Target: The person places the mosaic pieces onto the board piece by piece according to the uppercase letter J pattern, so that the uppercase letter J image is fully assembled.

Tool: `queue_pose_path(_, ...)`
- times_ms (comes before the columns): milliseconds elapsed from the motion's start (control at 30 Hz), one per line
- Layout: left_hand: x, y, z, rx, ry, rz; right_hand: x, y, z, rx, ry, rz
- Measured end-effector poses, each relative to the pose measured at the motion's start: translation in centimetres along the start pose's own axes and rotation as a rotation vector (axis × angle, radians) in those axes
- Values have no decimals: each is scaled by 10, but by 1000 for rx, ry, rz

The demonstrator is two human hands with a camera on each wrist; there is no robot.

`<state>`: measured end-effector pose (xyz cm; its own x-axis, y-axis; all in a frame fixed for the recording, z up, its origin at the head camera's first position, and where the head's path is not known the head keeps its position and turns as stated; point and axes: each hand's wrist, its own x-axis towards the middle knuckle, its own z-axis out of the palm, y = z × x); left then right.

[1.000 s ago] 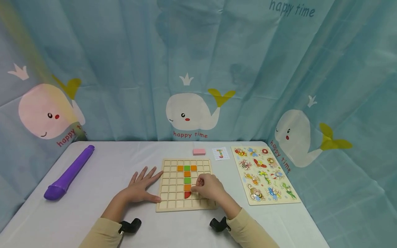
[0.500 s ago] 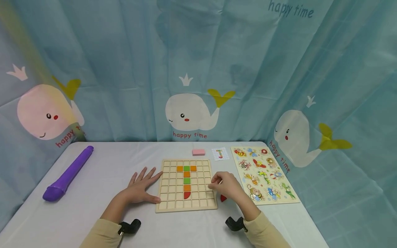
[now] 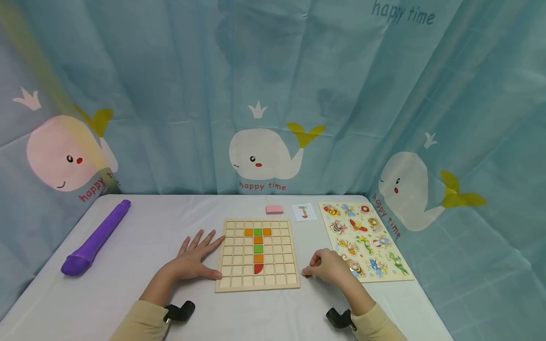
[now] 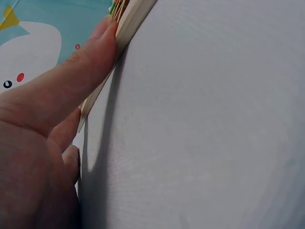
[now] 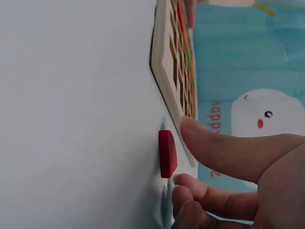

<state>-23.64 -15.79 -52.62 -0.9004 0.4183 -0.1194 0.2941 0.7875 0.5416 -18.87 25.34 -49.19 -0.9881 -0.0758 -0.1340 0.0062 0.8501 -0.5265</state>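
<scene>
My left hand [image 3: 191, 261] lies with fingers spread at the left side of a wooden grid board [image 3: 277, 279], thumb and fingertips at its edge. In the left wrist view the thumb [image 4: 95, 57] rests against the board's side. Orange and green square tiles [image 3: 258, 249] form a T on the grid, with a red rounded tile [image 3: 258, 269] at its foot. Right of the board, my right hand [image 3: 330, 267] reaches down to another red tile [image 5: 167, 153] on the table. Its thumb and fingertips stand around this tile, slightly apart from it in the right wrist view.
Behind the board are a pink block [image 3: 274, 209] and a small pattern card [image 3: 304, 212]. An insect picture puzzle board [image 3: 366, 241] lies at the right, close beside my right hand. A purple microphone-shaped object [image 3: 95, 239] lies far left. A whale-print curtain [image 3: 179, 94] encloses the table.
My right hand has moved from over the grid's middle, rightward off the board and down to the loose red tile. My left hand has stayed at the board's edge.
</scene>
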Motion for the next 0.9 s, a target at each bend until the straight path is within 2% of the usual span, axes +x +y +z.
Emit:
queue_pose_path(233, 2, 6, -5, 20, -11, -3, 1, 5, 0, -23, -58, -94)
queue_pose_path(433, 1, 3, -1, 20, -16, -12, 14, 1, -1, 58, -86, -174)
queue_pose_path(600, 0, 0, 1, 12, -16, -10, 23, -13, 2, 88, -39, -244)
queue_pose_path(900, 0, 0, -1, 7, -14, 2, 31, -52, 17, 149, -73, -324)
